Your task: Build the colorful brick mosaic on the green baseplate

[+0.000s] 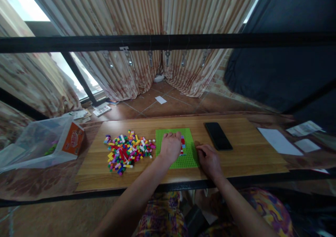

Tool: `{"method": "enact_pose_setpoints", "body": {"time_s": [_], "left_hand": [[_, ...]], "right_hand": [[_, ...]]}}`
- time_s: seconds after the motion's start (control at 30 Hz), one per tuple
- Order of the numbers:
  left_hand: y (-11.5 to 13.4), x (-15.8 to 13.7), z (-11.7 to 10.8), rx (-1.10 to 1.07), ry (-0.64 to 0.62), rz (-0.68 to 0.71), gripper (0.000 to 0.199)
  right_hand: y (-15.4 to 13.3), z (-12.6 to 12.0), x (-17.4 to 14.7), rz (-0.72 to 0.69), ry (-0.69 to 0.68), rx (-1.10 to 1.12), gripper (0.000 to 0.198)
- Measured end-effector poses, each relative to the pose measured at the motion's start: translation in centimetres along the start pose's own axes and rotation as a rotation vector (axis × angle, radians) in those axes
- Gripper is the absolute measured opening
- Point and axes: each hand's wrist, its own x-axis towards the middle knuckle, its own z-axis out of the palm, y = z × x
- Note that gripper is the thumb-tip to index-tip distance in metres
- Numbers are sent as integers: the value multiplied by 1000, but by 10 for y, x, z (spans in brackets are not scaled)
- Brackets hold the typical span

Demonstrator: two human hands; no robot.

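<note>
A green studded baseplate (pixel 174 162) lies on the wooden table. Red, white and light-blue toy bricks (pixel 182 146) sit on its middle, partly covered by my left hand. My left hand (pixel 170 146) is over the plate with its fingers curled down beside these bricks; the fingertips and anything between them are hidden. At the plate's right edge rests my right hand (pixel 209 160), its fingers curled in and the tips by the rim. Whether it holds something small cannot be made out. Left of the plate spreads a pile of loose coloured bricks (pixel 126 151).
A black phone (pixel 218 136) lies right of the plate on the wooden table (pixel 252 156). A clear plastic bin (pixel 44 142) with an orange label stands at the left. White paper (pixel 279 141) is at the right. A dark metal bar (pixel 157 42) crosses beyond the table.
</note>
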Motion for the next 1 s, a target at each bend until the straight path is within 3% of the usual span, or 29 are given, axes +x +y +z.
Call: {"method": "enact_pose_setpoints", "body": {"time_s": [0.37,0.77,1.0], "left_hand": [[-4,-1,10,-23,57,15,13],[-11,-20,7,-111,193,-1,30],[2,-37,27,-51,177,4,42]], "right_hand": [[0,0,1,17,-4,-9,19],[-1,0,1,19,12,-12,20],[3,1,0,0,7,-16,21]]}}
